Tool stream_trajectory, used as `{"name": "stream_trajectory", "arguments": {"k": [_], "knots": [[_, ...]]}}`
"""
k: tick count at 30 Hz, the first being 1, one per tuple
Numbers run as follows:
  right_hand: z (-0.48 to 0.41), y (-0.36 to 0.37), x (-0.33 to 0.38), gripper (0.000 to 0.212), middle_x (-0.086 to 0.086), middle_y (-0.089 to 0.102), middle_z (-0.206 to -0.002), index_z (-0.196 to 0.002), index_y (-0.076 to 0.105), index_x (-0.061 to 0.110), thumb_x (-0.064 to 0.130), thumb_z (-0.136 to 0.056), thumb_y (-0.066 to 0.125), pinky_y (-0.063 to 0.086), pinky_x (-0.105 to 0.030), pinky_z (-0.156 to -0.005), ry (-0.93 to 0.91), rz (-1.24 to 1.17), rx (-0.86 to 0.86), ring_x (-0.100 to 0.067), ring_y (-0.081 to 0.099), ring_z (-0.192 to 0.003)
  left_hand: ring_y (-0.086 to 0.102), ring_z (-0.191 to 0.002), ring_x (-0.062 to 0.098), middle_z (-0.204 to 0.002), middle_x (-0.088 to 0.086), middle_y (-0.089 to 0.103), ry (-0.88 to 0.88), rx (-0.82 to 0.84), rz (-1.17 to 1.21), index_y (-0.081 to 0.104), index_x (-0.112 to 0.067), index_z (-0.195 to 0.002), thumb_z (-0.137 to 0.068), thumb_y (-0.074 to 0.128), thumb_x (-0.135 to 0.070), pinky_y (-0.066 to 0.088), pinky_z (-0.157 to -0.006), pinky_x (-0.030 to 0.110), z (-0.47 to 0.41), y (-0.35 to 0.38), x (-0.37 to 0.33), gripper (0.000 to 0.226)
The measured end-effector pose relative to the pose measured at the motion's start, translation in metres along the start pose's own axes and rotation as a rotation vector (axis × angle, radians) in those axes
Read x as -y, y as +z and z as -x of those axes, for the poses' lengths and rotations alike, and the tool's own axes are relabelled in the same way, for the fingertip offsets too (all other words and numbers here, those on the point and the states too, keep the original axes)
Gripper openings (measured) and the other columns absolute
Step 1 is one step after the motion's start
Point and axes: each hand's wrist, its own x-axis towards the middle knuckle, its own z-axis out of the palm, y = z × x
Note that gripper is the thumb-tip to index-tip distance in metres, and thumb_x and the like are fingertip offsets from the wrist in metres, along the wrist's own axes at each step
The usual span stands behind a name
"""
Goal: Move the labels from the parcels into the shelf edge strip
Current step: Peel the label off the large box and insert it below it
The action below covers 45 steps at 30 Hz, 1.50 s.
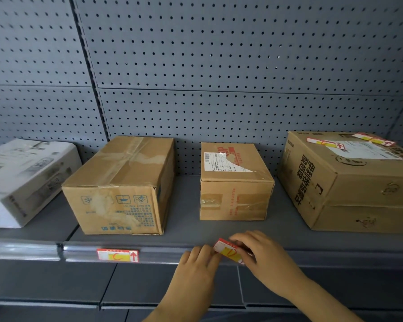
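Both hands, the left hand (196, 263) and the right hand (263, 256), are pinching a red, white and yellow paper label (227, 251), tilted at the grey plastic shelf edge strip (161, 253). Seemingly inserting; next, levelling and seating it. Two labels (349, 141) are waiting on the large brown cardboard parcel (358, 182).

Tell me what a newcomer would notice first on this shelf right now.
First, the two hands at the shelf's front edge: the left hand and right hand hold a red and yellow label against the shelf edge strip. A matching label already sits in the strip further left. Two more labels lie on the big box at the right.
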Motion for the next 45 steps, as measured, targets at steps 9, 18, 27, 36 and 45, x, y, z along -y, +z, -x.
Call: {"name": "stream_trajectory", "arguments": {"k": [9,18,27,36,45], "knots": [[0.006,-0.031,-0.002,0.022,0.024,0.052,-0.109,-0.114,0.05,0.042,0.035,-0.093,0.049,0.042,-0.014,-0.086,0.059,0.024,-0.037,0.007,0.045,-0.102,0.063,-0.053,0.008,-0.064,-0.01,0.065,0.13,-0.056,-0.053,0.068,-0.027,-0.06,-0.028,0.089,-0.033,0.049,-0.049,0.013,-0.023,-0.023,-0.005,0.039],[0.043,-0.111,-0.034,0.014,0.015,0.058,-0.105,-0.103,0.061,0.032,0.028,-0.092,0.052,0.042,-0.015,-0.085,0.177,0.055,-0.211,0.004,0.047,-0.1,0.063,-0.046,0.008,-0.057,-0.007,0.063,0.293,-0.217,-0.005,0.068,-0.023,-0.056,-0.061,0.05,-0.036,0.037,-0.065,0.028,-0.098,-0.068,-0.062,0.023],[0.072,-0.189,-0.103,0.011,0.026,0.058,-0.103,-0.097,0.058,0.039,0.041,-0.086,0.057,0.033,-0.007,-0.095,0.234,0.066,-0.324,0.017,0.043,-0.104,0.042,-0.119,0.002,-0.131,-0.015,0.039,0.326,-0.28,0.189,0.041,-0.037,-0.125,-0.099,0.03,-0.043,0.03,-0.096,0.016,-0.181,-0.091,-0.149,0.029],[0.056,-0.261,-0.15,0.011,0.025,0.058,-0.101,-0.099,0.062,0.036,0.032,-0.091,0.056,0.038,-0.009,-0.092,0.142,0.027,-0.4,0.015,0.046,-0.098,0.05,-0.108,0.0,-0.123,-0.02,0.047,0.187,-0.387,0.233,0.048,-0.038,-0.115,-0.095,0.043,-0.034,0.039,-0.093,0.017,-0.239,-0.11,-0.198,0.022],[-0.022,-0.272,-0.191,0.015,0.016,0.055,-0.109,-0.103,0.062,0.036,0.038,-0.089,0.057,0.037,-0.031,-0.099,0.196,0.004,-0.308,-0.006,0.042,-0.11,0.054,-0.105,0.006,-0.116,-0.014,0.052,0.131,-0.36,0.204,0.052,-0.033,-0.112,-0.095,0.044,-0.027,0.043,-0.089,0.021,-0.302,-0.119,-0.17,0.02]]}}
